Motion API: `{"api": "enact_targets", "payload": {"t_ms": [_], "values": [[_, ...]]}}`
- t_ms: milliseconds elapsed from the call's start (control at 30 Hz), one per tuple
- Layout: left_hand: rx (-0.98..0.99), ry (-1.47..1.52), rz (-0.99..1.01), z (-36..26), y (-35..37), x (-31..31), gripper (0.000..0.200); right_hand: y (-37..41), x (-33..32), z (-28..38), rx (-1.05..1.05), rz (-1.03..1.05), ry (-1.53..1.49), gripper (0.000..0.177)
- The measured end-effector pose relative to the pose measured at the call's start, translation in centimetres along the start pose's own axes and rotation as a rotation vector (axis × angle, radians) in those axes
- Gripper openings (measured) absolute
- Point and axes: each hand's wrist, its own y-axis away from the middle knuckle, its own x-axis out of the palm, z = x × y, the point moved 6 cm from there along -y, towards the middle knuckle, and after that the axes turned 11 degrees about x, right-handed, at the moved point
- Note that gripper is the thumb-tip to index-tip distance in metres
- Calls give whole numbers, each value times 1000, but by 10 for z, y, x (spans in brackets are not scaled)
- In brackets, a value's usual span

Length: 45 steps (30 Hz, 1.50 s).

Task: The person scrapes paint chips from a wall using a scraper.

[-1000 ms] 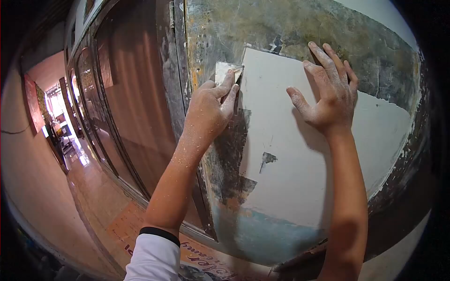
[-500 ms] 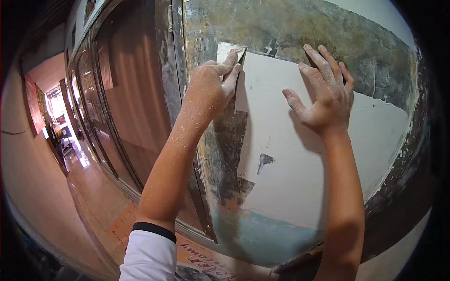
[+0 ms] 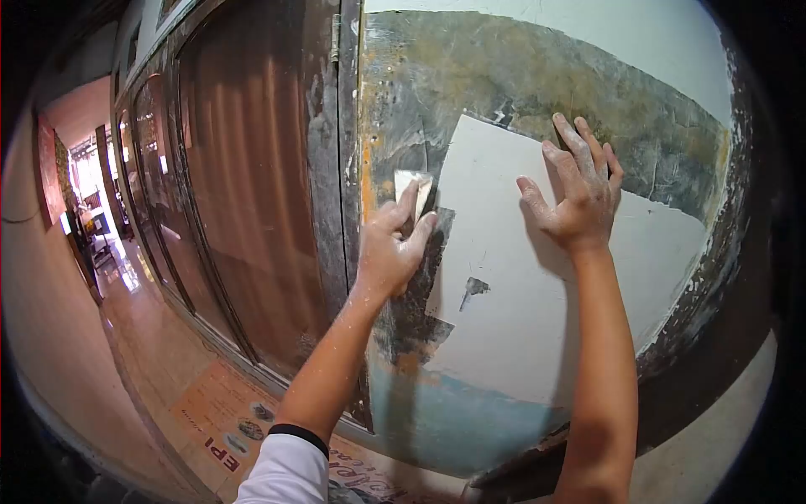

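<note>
My left hand is closed on a scraper, its flat, whitish blade pointing up with my index finger laid along it. Most of the handle is hidden in my palm. The blade is at the bare grey strip of wall, just left of the white layer. My right hand rests with fingers spread near the top edge of that white layer, fingertips reaching onto the mottled grey-brown surface. White dust covers both hands.
A dark wooden door frame with a hinge and reddish-brown panels stand to the left. Below lies a printed orange sheet on the tiled floor. Pale blue paint shows low on the wall. A bright passage opens at far left.
My left hand has moved down the wall with the scraper, away from the white layer's top corner. The view has shifted left. My right hand stays in about the same place, fingers spread.
</note>
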Motion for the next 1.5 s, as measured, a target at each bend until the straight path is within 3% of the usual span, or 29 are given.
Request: {"api": "enact_targets", "payload": {"t_ms": [67,100,133,167,233,267,300,367,400,433,500,567,633,700,733,800,833,933,967,1100,1133,1200,1300,1367,1500], "values": [[-135,330,-67,-2,18,11,61,0,1,-1,1,16,7,41],[281,210,-195,-18,8,8,66,0,1,-1,11,30,9,42],[-25,488,-130,-3,22,23,69,1,0,2,24,34,-22,37],[-340,757,-54,-29,32,26,72,2,-7,9,29,41,-9,37],[-400,1034,-62,-51,38,37,59,6,-18,28,67,102,49,31],[-408,1093,22,-52,41,47,37,14,-24,40,90,140,-7,24],[-387,1197,39,-54,43,54,21,21,-28,53,273,349,-93,25],[-294,1069,-49,-56,40,64,27,51,-28,79,506,647,-507,31],[-291,1080,-45,-55,40,66,27,61,-38,97,599,752,-543,33],[-341,1169,-39,-53,41,71,30,69,-42,102,601,747,-531,33],[-395,1268,-26,-61,41,72,34,88,-36,100,789,739,-784,45],[-510,1475,28,-76,39,71,42,101,-26,89,788,781,-812,55],[-494,1297,173,-64,37,82,51,111,-20,83,736,743,-904,60],[-231,903,187,-71,26,64,62,105,-22,85,740,687,-1008,68],[-235,909,185,-64,24,57,62,104,-26,81,809,780,-935,71],[221,174,205,-55,12,20,78,104,-27,80,911,883,-821,75],[219,175,206,-46,6,5,78,105,-24,79,913,884,-819,75],[400,-339,169,-25,-21,-33,92,100,-19,80,530,658,-600,66],[509,-436,132,-18,-30,-36,94,101,-17,82,536,656,-592,66],[544,-512,303,-13,-59,-25,121,100,-9,71,571,602,-500,67],[525,-532,331,-7,-61,-16,136,99,-8,62,605,625,-436,63],[506,-575,345,-9,-58,-9,141,90,-12,43,667,615,-280,55],[503,-586,372,-2,-59,-2,151,83,-22,17,694,521,-185,55],[521,-597,365,0,-57,-3,153,92,-20,4,546,346,-226,55],[443,-674,418,-9,-57,-3,158,81,-18,10,663,355,-173,53]]}}
